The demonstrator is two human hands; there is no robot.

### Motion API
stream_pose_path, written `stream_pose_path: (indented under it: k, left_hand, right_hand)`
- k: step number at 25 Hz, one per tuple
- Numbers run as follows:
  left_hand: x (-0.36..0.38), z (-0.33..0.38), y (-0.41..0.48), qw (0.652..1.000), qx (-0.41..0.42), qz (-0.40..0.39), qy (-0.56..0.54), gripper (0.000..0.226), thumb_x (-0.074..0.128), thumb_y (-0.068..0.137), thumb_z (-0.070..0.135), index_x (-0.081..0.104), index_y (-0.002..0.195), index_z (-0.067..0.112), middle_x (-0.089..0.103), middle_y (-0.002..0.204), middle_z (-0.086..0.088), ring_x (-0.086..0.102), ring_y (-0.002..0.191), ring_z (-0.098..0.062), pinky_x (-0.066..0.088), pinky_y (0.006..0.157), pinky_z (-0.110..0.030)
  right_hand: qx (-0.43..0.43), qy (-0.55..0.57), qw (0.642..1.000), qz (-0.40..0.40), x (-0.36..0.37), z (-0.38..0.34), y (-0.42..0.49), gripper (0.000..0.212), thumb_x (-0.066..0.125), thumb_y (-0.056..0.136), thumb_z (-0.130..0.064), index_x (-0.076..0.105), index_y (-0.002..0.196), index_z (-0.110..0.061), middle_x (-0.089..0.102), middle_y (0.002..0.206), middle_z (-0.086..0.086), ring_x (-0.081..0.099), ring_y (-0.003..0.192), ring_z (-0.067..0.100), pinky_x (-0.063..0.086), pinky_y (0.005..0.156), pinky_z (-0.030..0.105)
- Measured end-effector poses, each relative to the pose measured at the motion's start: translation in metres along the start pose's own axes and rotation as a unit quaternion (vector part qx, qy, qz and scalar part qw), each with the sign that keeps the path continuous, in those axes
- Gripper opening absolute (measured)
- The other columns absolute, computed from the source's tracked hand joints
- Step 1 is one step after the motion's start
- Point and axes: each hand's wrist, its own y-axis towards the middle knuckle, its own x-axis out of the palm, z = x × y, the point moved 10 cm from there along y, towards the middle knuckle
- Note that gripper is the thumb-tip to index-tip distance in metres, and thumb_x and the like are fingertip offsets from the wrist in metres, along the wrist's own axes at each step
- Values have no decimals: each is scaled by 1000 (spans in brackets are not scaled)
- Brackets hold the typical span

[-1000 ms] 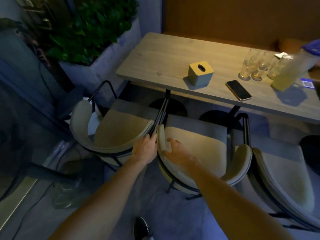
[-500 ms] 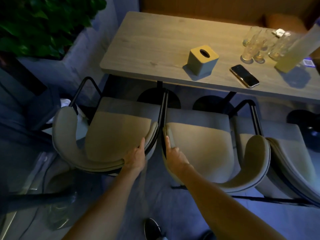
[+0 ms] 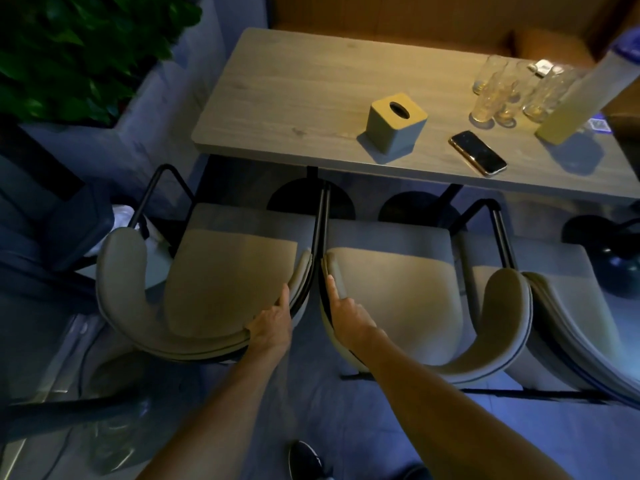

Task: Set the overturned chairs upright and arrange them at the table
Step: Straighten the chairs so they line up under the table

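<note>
Three beige upholstered chairs with black metal frames stand upright side by side along the near edge of the wooden table. My left hand grips the right end of the left chair's curved backrest. On the left end of the middle chair's backrest lies my right hand, fingers along the rim. The two chairs nearly touch where my hands are. The right chair is partly cut off by the frame edge.
On the table stand a tissue box, a phone, several glasses and a tall pitcher. A planter with green leaves stands at the left. My shoe is on the grey floor below.
The two chairs have slid closer to the table, their seats now near its edge. Both hands kept hold of the backrest ends and moved forward with them.
</note>
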Motion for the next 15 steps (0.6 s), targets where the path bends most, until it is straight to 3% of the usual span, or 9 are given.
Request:
stream_pose_path:
  k: [3, 5, 7, 10, 12, 15]
  left_hand:
    - [3, 2, -5, 1000, 2, -20, -1, 79, 53, 95, 13, 1, 155, 20, 59, 127, -22, 62, 106, -32, 52, 91, -48]
    - [0, 1, -7, 1000, 0, -16, -15, 79, 52, 95, 13, 1, 154, 21, 56, 130, -22, 61, 109, -32, 51, 93, -48]
    - [-4, 1, -8, 999, 10, 0, -38, 74, 51, 96, 14, 5, 153, 22, 52, 134, -21, 57, 113, -32, 49, 95, -48]
    - [-1, -3, -9, 994, 13, -17, -111, 76, 50, 97, 18, 1, 154, 26, 50, 137, -18, 54, 116, -31, 47, 97, -48]
    - [-7, 1, -12, 988, 19, -32, -153, 80, 51, 98, 25, -3, 156, 25, 48, 141, -18, 52, 121, -32, 45, 101, -46]
    - [-43, 13, -29, 984, 44, -5, -173, 70, 46, 101, 31, 5, 156, 21, 48, 138, -16, 52, 122, -33, 46, 98, -42]
  right_hand:
    - [7, 23, 1000, -16, -2, -2, -4, 70, 36, 100, -6, -4, 157, -16, 60, 119, 29, 64, 96, 38, 51, 80, 41]
    - [-1, -23, 1000, -14, 0, -3, -3, 74, 39, 99, -4, -9, 155, -9, 57, 126, 29, 65, 96, 34, 54, 83, 38]
    - [-9, -35, 999, -27, 0, -4, -4, 68, 38, 100, -8, -2, 156, -8, 52, 133, 29, 64, 98, 34, 56, 85, 40]
    - [-48, -58, 996, -52, -2, -7, -5, 83, 47, 96, -5, -9, 156, -15, 59, 123, 25, 66, 100, 36, 54, 86, 40]
    - [-53, -34, 997, -38, -15, -7, -6, 76, 51, 94, -7, 8, 156, -16, 62, 116, 22, 66, 99, 38, 54, 85, 43]
    - [-57, -1, 998, -19, -40, -10, -9, 54, 53, 92, -10, 33, 143, -11, 63, 112, 21, 65, 97, 40, 54, 83, 44]
